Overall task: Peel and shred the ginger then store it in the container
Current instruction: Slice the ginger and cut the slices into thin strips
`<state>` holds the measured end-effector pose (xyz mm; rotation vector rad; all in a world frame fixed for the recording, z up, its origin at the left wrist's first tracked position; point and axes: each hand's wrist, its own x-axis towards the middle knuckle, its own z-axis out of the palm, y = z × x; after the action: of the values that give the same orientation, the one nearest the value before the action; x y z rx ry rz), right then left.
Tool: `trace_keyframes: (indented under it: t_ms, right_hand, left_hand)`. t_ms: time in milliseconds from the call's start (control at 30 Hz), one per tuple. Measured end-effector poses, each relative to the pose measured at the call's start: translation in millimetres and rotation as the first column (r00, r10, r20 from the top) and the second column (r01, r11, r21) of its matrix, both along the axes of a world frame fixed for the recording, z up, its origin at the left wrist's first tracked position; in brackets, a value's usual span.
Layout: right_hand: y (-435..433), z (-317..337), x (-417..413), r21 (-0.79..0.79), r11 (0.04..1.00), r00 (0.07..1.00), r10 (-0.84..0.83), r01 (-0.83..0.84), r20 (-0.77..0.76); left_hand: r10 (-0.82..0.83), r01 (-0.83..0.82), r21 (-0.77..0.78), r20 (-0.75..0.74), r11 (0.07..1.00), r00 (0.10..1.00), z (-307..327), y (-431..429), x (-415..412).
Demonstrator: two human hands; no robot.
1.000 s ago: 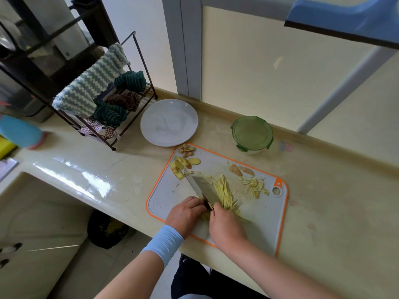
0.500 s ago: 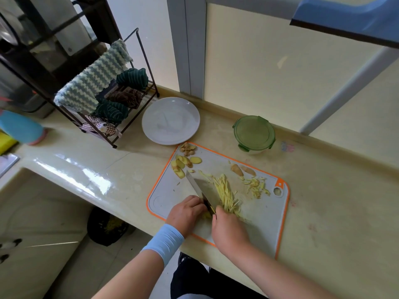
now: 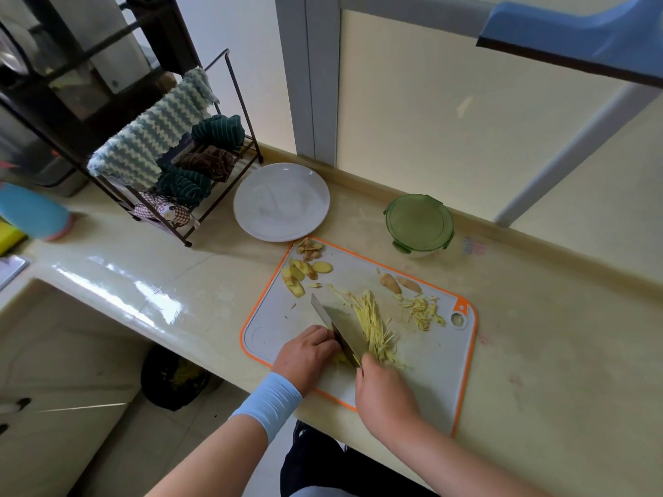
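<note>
A grey cutting board with an orange rim [image 3: 441,356] lies on the counter. My right hand [image 3: 385,392] grips the handle of a knife [image 3: 335,322], whose blade points away to the upper left. My left hand [image 3: 305,353], with a blue wristband, presses its curled fingers on a small stack of ginger slices [image 3: 341,358] right against the blade. A pile of ginger shreds [image 3: 373,326] lies just right of the blade. Smaller shreds [image 3: 421,310], ginger slices [image 3: 305,272] and peel scraps [image 3: 308,247] sit farther back. The green-lidded container [image 3: 419,224] stands shut behind the board.
A white plate [image 3: 281,202] sits behind the board's left corner. A black wire rack with cloths [image 3: 168,166] stands at the left back. A sink basin [image 3: 53,353] lies to the left, and a dark bin [image 3: 175,378] stands on the floor below the counter edge.
The knife blade has rocked between edge-on and tilted while both hands stay at the board's near edge. The shred pile beside the blade is slightly fuller.
</note>
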<state>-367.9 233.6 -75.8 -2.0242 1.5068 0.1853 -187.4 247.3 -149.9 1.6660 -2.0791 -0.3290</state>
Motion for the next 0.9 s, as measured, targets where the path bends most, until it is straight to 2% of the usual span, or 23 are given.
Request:
trace_keyframes:
  t_ms: [233, 400, 567, 900]
  right_hand:
    - [-23.3, -2.1, 31.4, -0.022, 1.0, 1.0, 0.011, -0.012, -0.028]
    - [-11.9, 5.0, 9.9, -0.054, 0.998, 1.0, 0.009, -0.008, 0.006]
    - [5.0, 2.3, -15.2, 0.008, 1.0, 1.0, 0.013, -0.013, 0.017]
    - [-16.4, -1.0, 21.0, -0.028, 0.999, 0.999, 0.034, -0.035, -0.041]
  left_hand:
    - [0.027, -0.026, -0.03, 0.012, 0.999, 1.0, 0.6, 5.4, -4.3]
    - [0.042, -0.042, -0.024, 0.019, 0.999, 0.999, 6.0, 5.1, -5.3]
    - [0.03, -0.03, -0.015, 0.003, 0.999, 1.0, 7.7, 3.8, -5.2]
    - [0.034, -0.033, -0.034, 0.008, 0.999, 0.999, 7.1, 3.1, -6.2]
